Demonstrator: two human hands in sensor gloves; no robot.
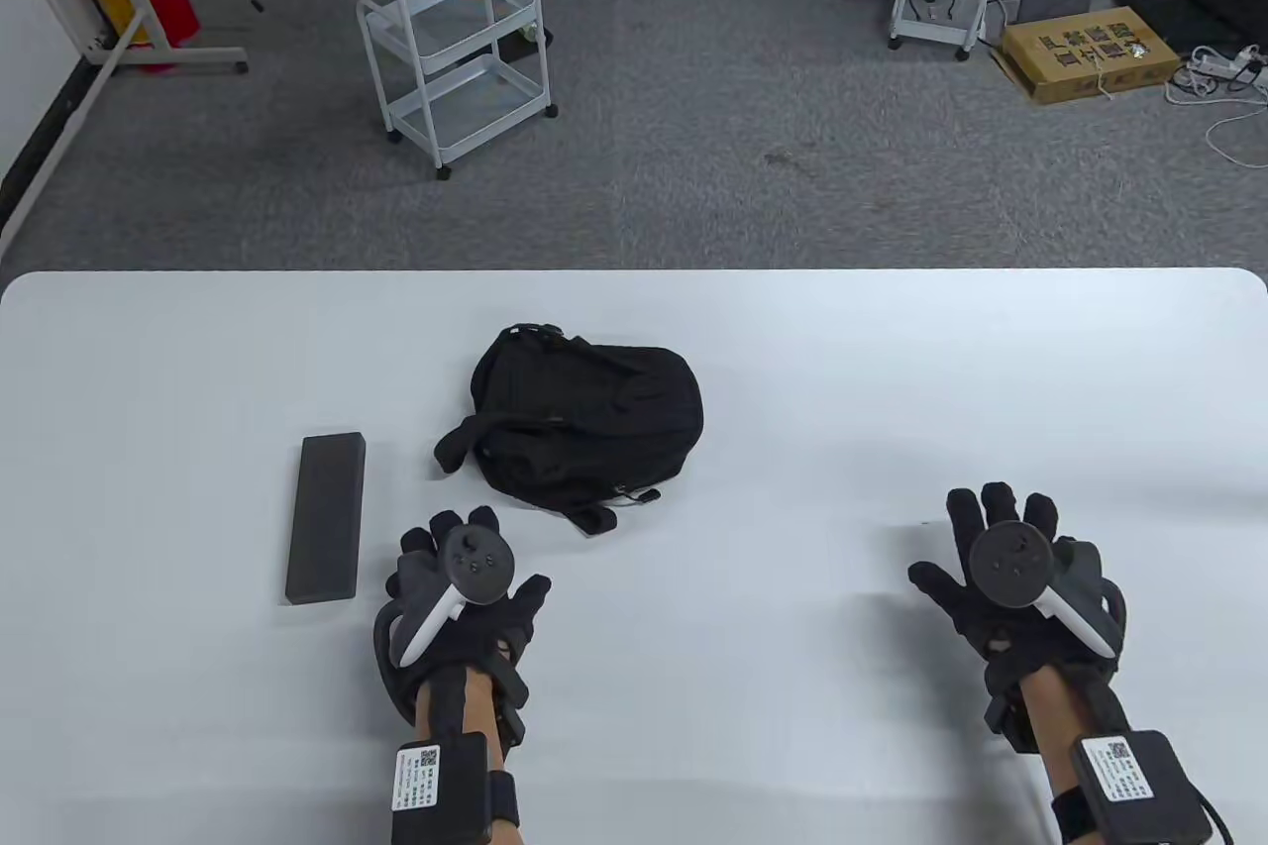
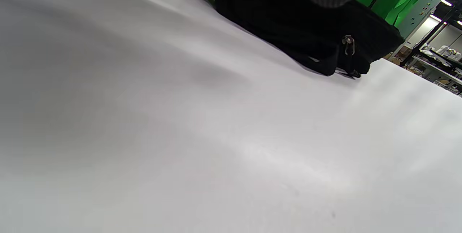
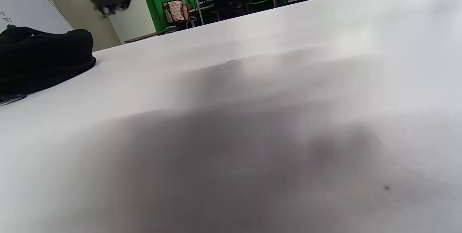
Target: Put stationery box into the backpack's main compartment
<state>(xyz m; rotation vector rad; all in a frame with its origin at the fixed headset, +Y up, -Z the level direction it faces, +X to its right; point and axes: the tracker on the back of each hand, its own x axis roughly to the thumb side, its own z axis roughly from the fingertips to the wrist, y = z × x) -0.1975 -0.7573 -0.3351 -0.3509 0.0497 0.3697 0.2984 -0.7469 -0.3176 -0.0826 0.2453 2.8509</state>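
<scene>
A black backpack (image 1: 584,419) lies on the white table (image 1: 792,369), its zip shut as far as I can see. It also shows in the left wrist view (image 2: 288,23) and at the left edge of the right wrist view (image 3: 39,63). A long dark grey stationery box (image 1: 327,516) lies flat to the left of the backpack. My left hand (image 1: 466,587) rests open on the table, just right of the box and below the backpack, holding nothing. My right hand (image 1: 1001,558) lies open with fingers spread, far to the right, empty.
The table's far edge (image 1: 634,272) runs across the middle of the table view; beyond it are a grey carpet floor, white trolleys (image 1: 456,43) and a cardboard box (image 1: 1090,52).
</scene>
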